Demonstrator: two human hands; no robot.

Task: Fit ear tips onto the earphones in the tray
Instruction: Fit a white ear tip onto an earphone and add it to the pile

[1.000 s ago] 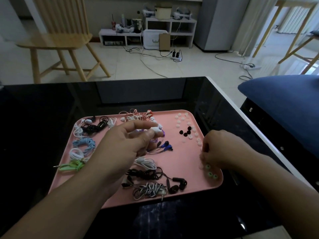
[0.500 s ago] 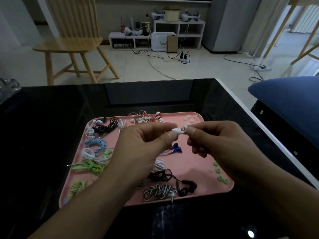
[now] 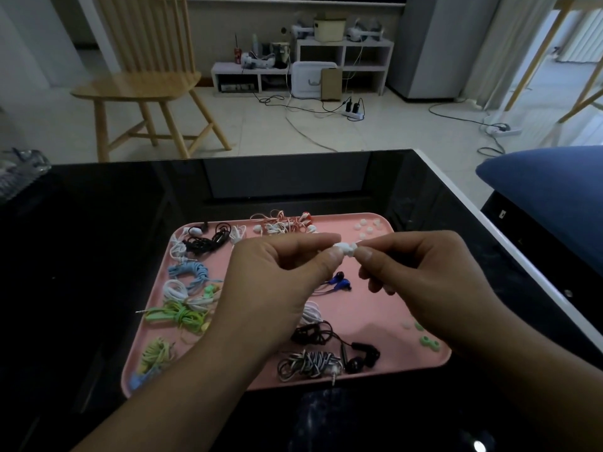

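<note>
A pink tray [image 3: 375,308] on the black table holds several coiled earphones in black, white, blue and green. Above its middle, my left hand [image 3: 280,282] pinches a white earbud [image 3: 339,246] between thumb and forefinger. My right hand [image 3: 421,275] pinches a small white ear tip [image 3: 351,251] against the earbud's end, the two hands touching there. Loose white ear tips [image 3: 367,228] lie in the tray's far right corner. Green ear tips [image 3: 429,340] lie at its near right edge. A blue earphone pair [image 3: 339,282] lies under my hands.
The black glass table [image 3: 98,256] reaches left and beyond the tray. A blue cushion [image 3: 548,190] sits off the table's right edge. A wooden chair [image 3: 143,83] stands on the floor behind, and a clear object [image 3: 19,171] sits at the far left.
My right hand left the tray's near right edge and rose to meet my left hand at the white earbud. The view tilted upward a little.
</note>
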